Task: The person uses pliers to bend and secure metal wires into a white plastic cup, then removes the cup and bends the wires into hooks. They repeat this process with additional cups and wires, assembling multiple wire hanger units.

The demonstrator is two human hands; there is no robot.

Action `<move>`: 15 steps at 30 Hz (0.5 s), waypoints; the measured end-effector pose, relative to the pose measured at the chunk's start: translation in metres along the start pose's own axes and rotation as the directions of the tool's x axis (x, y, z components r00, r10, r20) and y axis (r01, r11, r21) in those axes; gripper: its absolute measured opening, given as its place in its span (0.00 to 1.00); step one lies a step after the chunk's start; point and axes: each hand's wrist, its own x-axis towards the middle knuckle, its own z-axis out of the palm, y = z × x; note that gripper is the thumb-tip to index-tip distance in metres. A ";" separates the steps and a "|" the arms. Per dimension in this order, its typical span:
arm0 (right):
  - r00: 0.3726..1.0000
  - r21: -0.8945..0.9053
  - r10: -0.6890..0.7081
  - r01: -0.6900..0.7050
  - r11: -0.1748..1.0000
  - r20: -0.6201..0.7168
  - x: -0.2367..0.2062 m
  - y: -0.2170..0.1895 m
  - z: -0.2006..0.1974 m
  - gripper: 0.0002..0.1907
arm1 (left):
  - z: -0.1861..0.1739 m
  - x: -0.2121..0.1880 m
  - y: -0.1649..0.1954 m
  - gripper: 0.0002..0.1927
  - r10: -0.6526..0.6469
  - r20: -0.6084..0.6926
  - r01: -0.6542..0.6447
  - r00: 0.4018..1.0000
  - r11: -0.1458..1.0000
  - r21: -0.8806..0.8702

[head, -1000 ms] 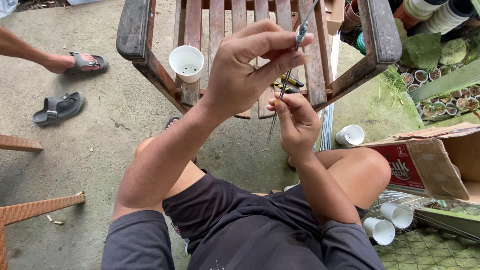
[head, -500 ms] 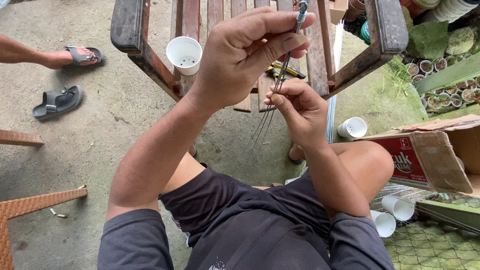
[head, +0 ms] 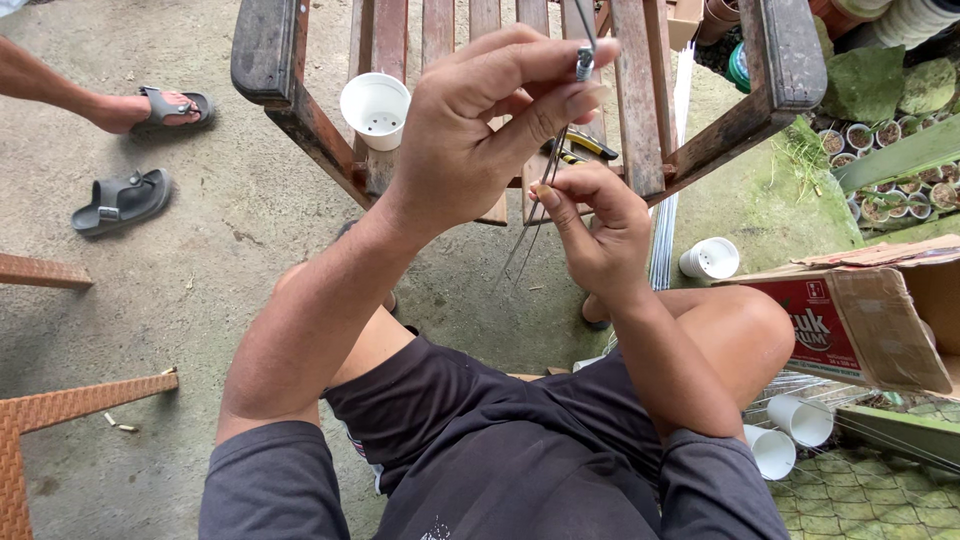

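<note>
Grey concrete floor (head: 250, 250) lay under a weathered wooden slatted chair (head: 640, 110), and everything else sat around that chair. Just in front of the chair, the left hand (head: 480, 140) was raised, its thumb and fingertips pinched tight on the bent top of a bundle of thin grey metal wires (head: 545, 200). Below it, the right hand (head: 600, 235) closed its fingers around the same wires lower down, where the strands still splayed apart toward the floor. Judging from that, the top end looked gathered while the lower lengths remained loose, so the shaping seemed only partly finished. A small white plastic pot (head: 375, 108) rested on the chair's left side, and a yellow-handled tool (head: 585, 148) lay on its slats behind the hands. To the right of the chair, another white pot (head: 712, 258) lay on the ground near a red cardboard box (head: 860, 310), with more cups (head: 790, 430) beside the person's knee. Left of the chair, a grey sandal (head: 120, 200) lay empty, close to another person's sandalled foot (head: 150, 108).
</note>
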 end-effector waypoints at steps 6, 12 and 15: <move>0.986 -0.221 -0.164 0.163 0.962 0.011 0.008 -0.008 0.003 0.06 | -0.005 -0.002 0.000 0.13 0.058 -0.026 -0.053 0.998 0.989 0.140; 0.987 -0.301 -0.160 0.162 0.940 0.032 0.011 -0.012 0.005 0.06 | -0.005 -0.005 0.000 0.10 0.068 -0.090 -0.039 0.994 0.957 0.289; 0.987 -0.288 -0.158 0.163 0.944 0.044 0.011 -0.012 0.005 0.05 | -0.009 -0.006 0.001 0.08 0.075 -0.125 -0.036 0.989 0.956 0.291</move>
